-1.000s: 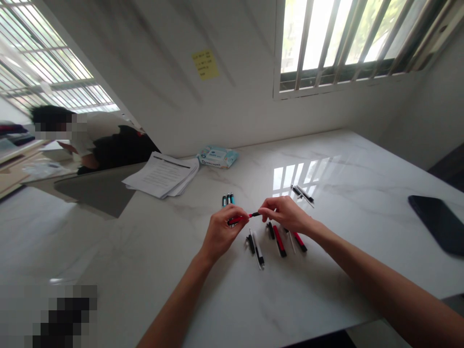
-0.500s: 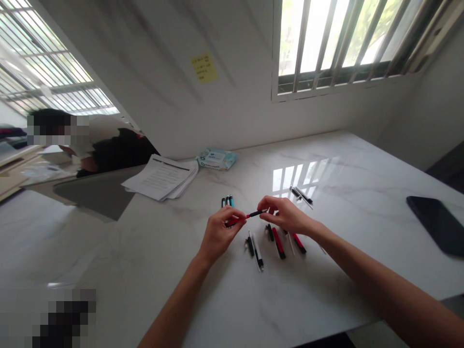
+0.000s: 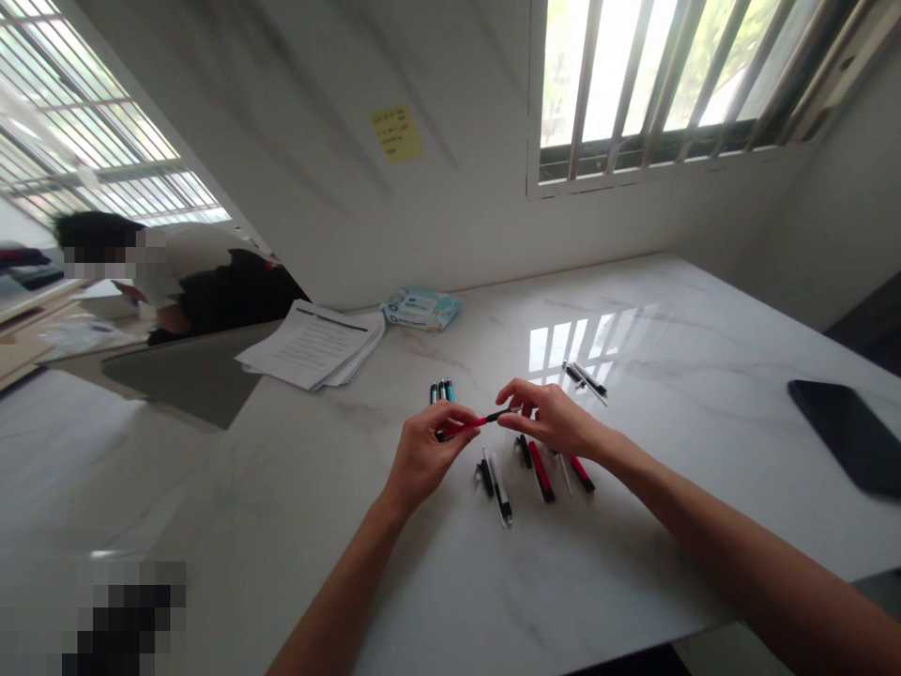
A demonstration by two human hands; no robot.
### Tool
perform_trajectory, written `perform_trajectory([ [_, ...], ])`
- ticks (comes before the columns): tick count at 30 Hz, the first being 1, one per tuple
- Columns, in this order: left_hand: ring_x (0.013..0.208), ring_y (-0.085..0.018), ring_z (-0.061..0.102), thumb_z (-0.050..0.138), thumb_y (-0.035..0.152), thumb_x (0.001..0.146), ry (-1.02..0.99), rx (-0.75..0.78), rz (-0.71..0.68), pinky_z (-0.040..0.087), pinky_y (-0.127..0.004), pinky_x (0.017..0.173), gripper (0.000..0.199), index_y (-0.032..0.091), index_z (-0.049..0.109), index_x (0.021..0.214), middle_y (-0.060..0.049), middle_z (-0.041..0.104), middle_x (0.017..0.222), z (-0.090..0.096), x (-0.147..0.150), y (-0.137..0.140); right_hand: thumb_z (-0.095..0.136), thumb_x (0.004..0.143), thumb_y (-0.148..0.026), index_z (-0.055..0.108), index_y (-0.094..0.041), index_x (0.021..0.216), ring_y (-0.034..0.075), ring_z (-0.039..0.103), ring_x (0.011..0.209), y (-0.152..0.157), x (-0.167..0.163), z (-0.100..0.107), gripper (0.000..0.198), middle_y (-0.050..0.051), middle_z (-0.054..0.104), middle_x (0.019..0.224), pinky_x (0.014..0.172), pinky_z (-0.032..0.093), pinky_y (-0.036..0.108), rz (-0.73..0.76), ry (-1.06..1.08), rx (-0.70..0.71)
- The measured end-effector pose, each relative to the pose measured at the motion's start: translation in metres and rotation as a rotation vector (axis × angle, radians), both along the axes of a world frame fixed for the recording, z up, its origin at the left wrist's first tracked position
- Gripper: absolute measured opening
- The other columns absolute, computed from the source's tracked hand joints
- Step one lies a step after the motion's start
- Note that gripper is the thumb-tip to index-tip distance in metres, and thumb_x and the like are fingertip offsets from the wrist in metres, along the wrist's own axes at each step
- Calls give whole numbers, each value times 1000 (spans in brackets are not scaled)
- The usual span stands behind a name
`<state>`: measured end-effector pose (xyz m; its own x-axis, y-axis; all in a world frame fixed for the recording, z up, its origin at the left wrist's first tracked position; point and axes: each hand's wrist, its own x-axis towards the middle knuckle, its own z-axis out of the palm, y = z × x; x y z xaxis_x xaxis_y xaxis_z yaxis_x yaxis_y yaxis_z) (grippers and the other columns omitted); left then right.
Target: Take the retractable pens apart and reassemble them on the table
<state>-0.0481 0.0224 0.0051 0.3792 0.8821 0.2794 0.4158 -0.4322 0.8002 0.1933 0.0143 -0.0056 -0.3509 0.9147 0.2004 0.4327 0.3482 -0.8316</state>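
Note:
My left hand (image 3: 429, 451) is closed in a pinch around the red barrel of a pen (image 3: 496, 416). The pen lies nearly level above the table, its black end pointing right. My right hand (image 3: 549, 413) curls round that black end, thumb and finger at its sides; the fingers partly hide the tip. Below the hands lie a white pen barrel (image 3: 499, 479) with black parts beside it, a red barrel (image 3: 541, 469) and another red barrel (image 3: 581, 472) partly behind my right wrist. Several pens with teal and black bodies (image 3: 442, 390) lie just beyond my left hand.
Farther back are white and black pen parts (image 3: 586, 380). A wipes packet (image 3: 422, 310) and stacked papers (image 3: 310, 343) lie by the wall. A dark phone (image 3: 845, 437) rests at the right. Another person (image 3: 197, 272) sits bent over at the left, beyond a grey panel (image 3: 190, 376).
My right hand's fingertips have shifted slightly left along the pen, from its tip onto the black part. My left hand stays in place.

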Motion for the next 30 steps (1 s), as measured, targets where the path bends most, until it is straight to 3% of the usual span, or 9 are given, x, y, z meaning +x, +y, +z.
perform_trajectory([
  [5,80,-19,75,71,39,91,144,28,29,56,-27,73,26,25,78,112,-4,81,100,1,-2,1,70,94,-33,70,-21,99,14,63,69,2,0,-6,12,1,72,81,65,47,25,-14,40,99],
  [9,84,-20,76,66,41,95,252,87,21,54,-27,77,23,27,82,103,-2,82,99,0,-1,-1,69,95,-34,72,-20,92,13,60,68,3,0,-4,14,1,72,80,65,43,26,-53,-54,200],
  [12,82,-19,76,68,41,94,253,104,36,54,-26,77,22,27,82,104,-1,83,97,0,0,-2,58,103,-38,71,-19,81,13,56,63,2,0,-2,33,2,69,72,63,39,28,-64,-137,203],
  [17,70,-17,73,69,40,92,252,118,69,53,-25,69,21,27,83,101,0,83,90,0,-1,-2,71,94,-37,72,-22,102,16,63,77,1,1,-2,17,4,73,94,67,46,27,-22,-40,219],
  [19,72,-18,73,69,40,92,243,116,68,54,-25,70,20,27,83,100,0,83,91,0,-1,-2,68,96,-37,73,-22,97,16,62,75,1,1,-3,15,4,72,89,68,46,28,-29,-65,254],
  [23,78,-19,75,70,40,92,234,118,59,55,-26,73,20,28,83,101,-1,83,95,0,-1,-2,54,104,-39,72,-19,79,15,59,65,2,0,-4,38,3,68,73,66,42,29,-52,-153,229],
  [27,77,-19,75,68,40,93,252,139,47,55,-26,73,21,28,83,102,-1,83,94,0,-1,-2,67,97,-39,73,-21,103,14,62,73,2,0,-5,20,4,72,94,67,46,27,-9,-63,209],
  [30,79,-19,75,68,41,94,244,132,45,55,-26,76,22,27,83,102,-1,83,95,1,-1,-2,68,96,-38,72,-20,97,14,61,73,2,1,-4,19,4,70,91,67,46,27,-16,-38,262],
])
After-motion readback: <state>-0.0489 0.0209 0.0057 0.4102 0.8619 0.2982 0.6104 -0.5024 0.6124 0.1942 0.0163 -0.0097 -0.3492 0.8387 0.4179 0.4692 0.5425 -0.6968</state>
